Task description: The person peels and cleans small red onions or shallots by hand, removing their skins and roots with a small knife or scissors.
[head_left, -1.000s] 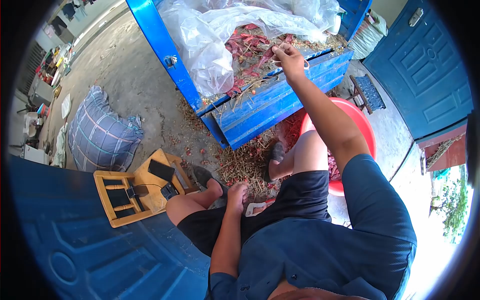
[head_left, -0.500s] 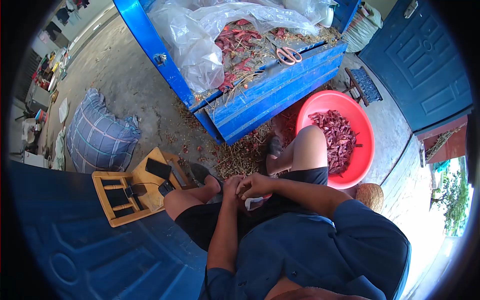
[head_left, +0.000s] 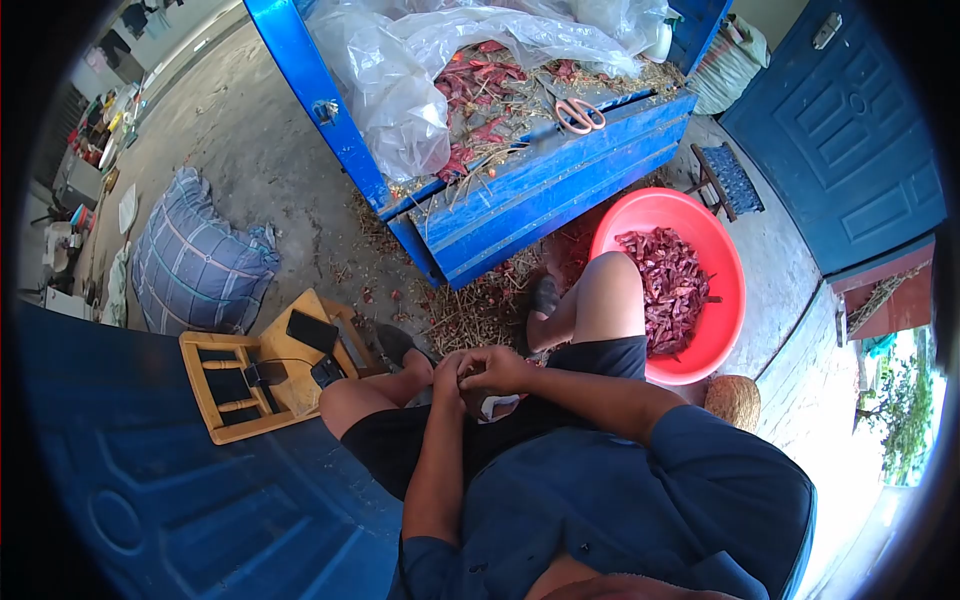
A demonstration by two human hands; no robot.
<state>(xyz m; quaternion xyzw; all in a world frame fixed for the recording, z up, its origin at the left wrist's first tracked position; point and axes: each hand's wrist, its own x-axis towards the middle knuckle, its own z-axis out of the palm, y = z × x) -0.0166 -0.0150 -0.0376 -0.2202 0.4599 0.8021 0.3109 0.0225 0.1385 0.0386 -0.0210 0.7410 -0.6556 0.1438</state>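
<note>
My left hand [head_left: 451, 374] and my right hand [head_left: 492, 371] are together over my lap, fingers curled in and touching. The right thumb and fingers bend into a pinch against the left hand. I cannot tell what, if anything, is between them. Just below the hands, a small white piece [head_left: 498, 406] shows against my dark shorts [head_left: 600, 362]. To the right of my knee, a red plastic basin [head_left: 722, 330] holds a heap of dried red chili peppers [head_left: 672, 290].
Ahead stands a blue cargo bed [head_left: 560, 205] with plastic sheeting [head_left: 400, 110], red peppers [head_left: 478, 80], stalks and pink-handled scissors [head_left: 580, 115]. A wooden chair [head_left: 222, 400] carrying a phone [head_left: 312, 330] is at left. Stalks [head_left: 480, 315] litter the floor; a plaid sack [head_left: 200, 265] lies beyond.
My hands have shifted slightly left and stay together; the right fingers look more tightly curled. The white piece below them shows less. The whole view has moved a little.
</note>
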